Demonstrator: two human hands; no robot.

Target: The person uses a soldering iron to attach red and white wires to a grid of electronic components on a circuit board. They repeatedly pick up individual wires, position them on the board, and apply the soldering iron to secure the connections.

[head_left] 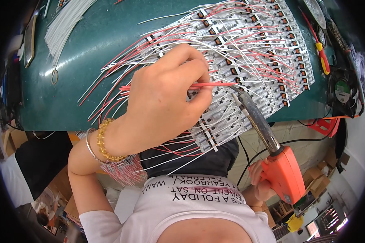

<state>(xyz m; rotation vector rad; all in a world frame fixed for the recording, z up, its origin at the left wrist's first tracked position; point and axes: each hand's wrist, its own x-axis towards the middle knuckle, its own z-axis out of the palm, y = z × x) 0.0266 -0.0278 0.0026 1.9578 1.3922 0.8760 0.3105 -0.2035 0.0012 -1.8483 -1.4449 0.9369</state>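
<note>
My left hand [162, 97] is pinched closed around a small bundle of red wires [219, 84], whose ends point right. It hovers over a wide sheet of small circuit boards [298, 77] with many red and white wires attached. In my right hand [263, 184] is an orange soldering gun [286, 176], gripped by its handle. Its metal barrel slants up and left, bringing the tip close to the ends of the red wires; whether they touch I cannot tell. The sheet's near end overhangs the table edge above my lap.
On the green table [89, 44], a bundle of loose white wires [69, 28] lies at the far left. A red-and-yellow screwdriver [323, 58] and a black fan [342, 91] sit at the right. A black cable [300, 140] runs below the table edge.
</note>
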